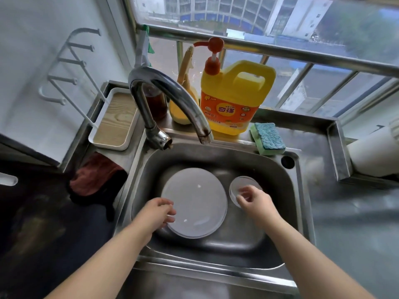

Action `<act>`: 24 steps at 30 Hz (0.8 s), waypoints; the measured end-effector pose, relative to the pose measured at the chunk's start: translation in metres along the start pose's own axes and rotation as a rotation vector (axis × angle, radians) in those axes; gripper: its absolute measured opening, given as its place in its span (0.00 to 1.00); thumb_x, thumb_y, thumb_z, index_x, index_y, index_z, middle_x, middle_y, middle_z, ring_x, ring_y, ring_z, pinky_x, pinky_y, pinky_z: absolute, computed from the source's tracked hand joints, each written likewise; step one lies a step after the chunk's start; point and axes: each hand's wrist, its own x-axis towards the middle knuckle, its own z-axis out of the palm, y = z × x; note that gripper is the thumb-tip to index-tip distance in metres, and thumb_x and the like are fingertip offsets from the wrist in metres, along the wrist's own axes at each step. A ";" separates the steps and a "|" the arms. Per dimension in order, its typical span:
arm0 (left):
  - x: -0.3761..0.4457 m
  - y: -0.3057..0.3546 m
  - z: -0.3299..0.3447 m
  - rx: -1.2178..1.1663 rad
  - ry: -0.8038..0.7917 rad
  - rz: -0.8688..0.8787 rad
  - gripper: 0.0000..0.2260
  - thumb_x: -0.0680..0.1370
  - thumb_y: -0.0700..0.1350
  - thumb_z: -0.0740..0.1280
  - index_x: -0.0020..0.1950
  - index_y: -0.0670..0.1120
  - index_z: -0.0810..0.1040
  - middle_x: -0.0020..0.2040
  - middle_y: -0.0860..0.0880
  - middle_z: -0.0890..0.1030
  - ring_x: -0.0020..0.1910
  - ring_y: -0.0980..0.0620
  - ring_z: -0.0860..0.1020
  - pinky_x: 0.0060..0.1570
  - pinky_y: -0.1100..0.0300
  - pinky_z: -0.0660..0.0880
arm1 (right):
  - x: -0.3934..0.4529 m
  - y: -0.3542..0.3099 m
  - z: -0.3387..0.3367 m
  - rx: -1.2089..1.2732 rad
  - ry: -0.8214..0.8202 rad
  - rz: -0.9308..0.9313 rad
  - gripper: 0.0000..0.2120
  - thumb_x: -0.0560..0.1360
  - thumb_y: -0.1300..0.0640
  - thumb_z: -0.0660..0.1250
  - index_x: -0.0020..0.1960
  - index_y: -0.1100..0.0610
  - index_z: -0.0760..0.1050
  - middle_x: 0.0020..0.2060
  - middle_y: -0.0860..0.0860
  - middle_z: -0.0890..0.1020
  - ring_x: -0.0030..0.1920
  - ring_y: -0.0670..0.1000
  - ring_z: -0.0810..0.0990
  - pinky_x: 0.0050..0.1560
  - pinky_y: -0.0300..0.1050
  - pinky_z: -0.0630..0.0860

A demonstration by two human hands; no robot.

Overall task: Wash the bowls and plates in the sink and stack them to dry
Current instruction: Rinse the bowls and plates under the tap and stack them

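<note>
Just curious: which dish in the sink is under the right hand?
The small bowl, right of the large plate. The right hand reaches over it; the left hand touches the plate.

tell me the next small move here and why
Probably lift the small bowl under the faucet: the right hand is already at its rim, no water is running yet, and the sponge sits unused on the ledge.

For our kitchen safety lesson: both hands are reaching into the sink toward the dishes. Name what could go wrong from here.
1. The plates lie stacked in the sink; the left hand, at their edge, might lift one and let another slip and chip.
2. The right hand is at the small bowl; if wet, it could slide against the steel.
3. The faucet overhangs the dishes; a raised plate may strike its spout.
</note>
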 end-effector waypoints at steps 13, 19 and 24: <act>0.021 -0.014 -0.008 0.040 -0.009 0.025 0.07 0.80 0.38 0.61 0.56 0.43 0.75 0.45 0.45 0.81 0.40 0.49 0.80 0.46 0.54 0.77 | -0.010 0.018 0.065 0.064 -0.298 0.248 0.10 0.75 0.49 0.67 0.54 0.52 0.78 0.46 0.49 0.83 0.47 0.49 0.81 0.50 0.43 0.77; 0.026 0.024 -0.017 -0.190 0.106 0.264 0.05 0.80 0.43 0.63 0.52 0.44 0.76 0.43 0.47 0.80 0.36 0.52 0.76 0.38 0.60 0.75 | -0.020 -0.015 0.056 0.255 -0.197 0.129 0.06 0.78 0.54 0.65 0.53 0.51 0.77 0.42 0.46 0.83 0.42 0.45 0.82 0.44 0.36 0.76; 0.046 0.072 -0.017 -0.315 0.074 0.272 0.12 0.78 0.53 0.65 0.57 0.46 0.75 0.48 0.50 0.78 0.41 0.52 0.77 0.38 0.59 0.75 | -0.033 -0.031 0.053 0.361 -0.172 0.135 0.06 0.78 0.54 0.64 0.54 0.51 0.77 0.43 0.46 0.84 0.41 0.43 0.83 0.43 0.34 0.76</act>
